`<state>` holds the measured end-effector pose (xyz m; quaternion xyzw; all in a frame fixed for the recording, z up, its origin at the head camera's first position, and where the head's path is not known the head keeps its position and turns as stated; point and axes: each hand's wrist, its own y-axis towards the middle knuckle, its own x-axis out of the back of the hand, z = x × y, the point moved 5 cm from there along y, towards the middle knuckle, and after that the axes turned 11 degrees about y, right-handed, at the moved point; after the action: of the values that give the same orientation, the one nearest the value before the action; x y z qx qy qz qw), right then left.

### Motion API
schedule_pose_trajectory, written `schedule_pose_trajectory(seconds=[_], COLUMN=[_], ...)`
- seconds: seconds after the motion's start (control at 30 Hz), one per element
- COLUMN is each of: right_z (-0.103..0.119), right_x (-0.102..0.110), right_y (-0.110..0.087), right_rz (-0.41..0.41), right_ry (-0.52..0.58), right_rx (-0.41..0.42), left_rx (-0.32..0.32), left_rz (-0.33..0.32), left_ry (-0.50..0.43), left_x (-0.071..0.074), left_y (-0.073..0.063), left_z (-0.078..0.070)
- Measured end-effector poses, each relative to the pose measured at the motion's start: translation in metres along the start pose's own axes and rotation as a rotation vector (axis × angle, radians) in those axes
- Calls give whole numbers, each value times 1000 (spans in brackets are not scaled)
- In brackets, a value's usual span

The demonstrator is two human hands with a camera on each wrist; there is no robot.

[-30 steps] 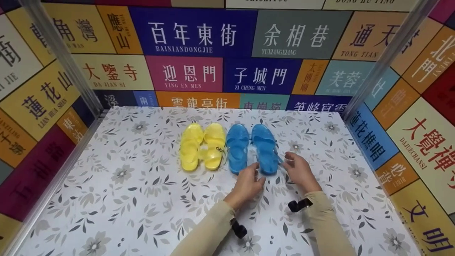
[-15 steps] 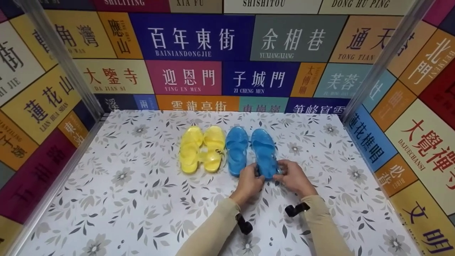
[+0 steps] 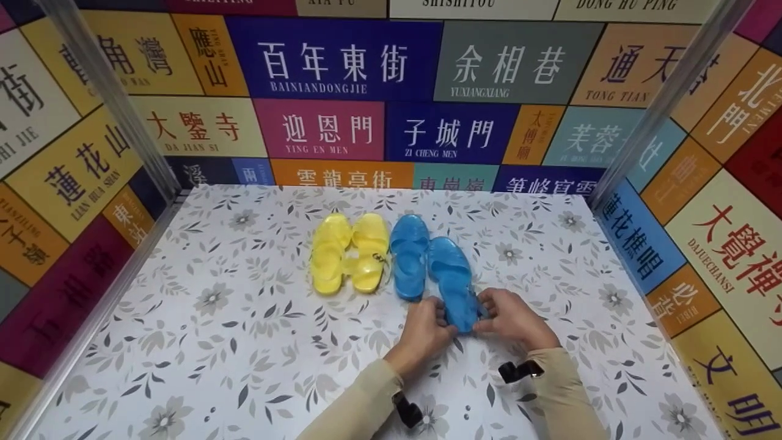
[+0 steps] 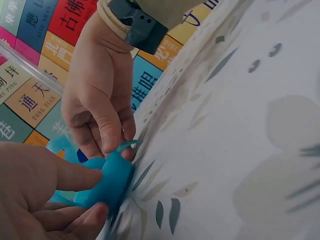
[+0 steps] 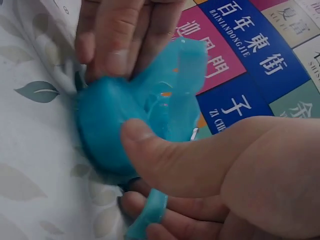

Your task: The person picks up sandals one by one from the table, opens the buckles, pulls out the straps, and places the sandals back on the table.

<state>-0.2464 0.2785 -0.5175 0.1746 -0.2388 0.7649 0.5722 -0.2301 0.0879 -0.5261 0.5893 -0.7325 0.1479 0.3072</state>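
Note:
A blue jelly sandal (image 3: 452, 275) lies toe away on the table, its heel end between my two hands. My left hand (image 3: 421, 333) grips the left side of the heel. On the other side my right hand (image 3: 513, 318) pinches the heel edge, with its thumb on the heel in the right wrist view. A loose blue strap (image 5: 150, 215) sticks out by the right fingers. The other blue sandal (image 3: 409, 256) stands to the left, a little farther back, untouched. In the left wrist view the held heel (image 4: 112, 180) shows close over the tabletop.
A pair of yellow sandals (image 3: 349, 253) sits side by side left of the blue ones. The table has a white leaf-and-flower cover (image 3: 214, 360). Walls with coloured Chinese sign panels (image 3: 333, 58) enclose the back and sides.
The right hand has come in to the sandal's heel. Both hands have drawn the right blue sandal toward the body, out of line with its mate. The yellow pair stays put.

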Motion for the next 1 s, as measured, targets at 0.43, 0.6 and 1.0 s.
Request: schedule_pose_trajectory(seconds=[0.43, 0.6, 1.0], right_z=[5, 4, 22], right_x=[8, 10, 13], right_y=[-8, -4, 6], right_rz=[55, 44, 90], right_ry=[-42, -69, -208], right_rx=[64, 108, 284], left_rx=[-221, -364, -431], left_rz=[-29, -254, 113], left_ry=[206, 338, 750], left_x=[23, 32, -14], left_y=[-4, 8, 48], left_z=[0, -22, -51])
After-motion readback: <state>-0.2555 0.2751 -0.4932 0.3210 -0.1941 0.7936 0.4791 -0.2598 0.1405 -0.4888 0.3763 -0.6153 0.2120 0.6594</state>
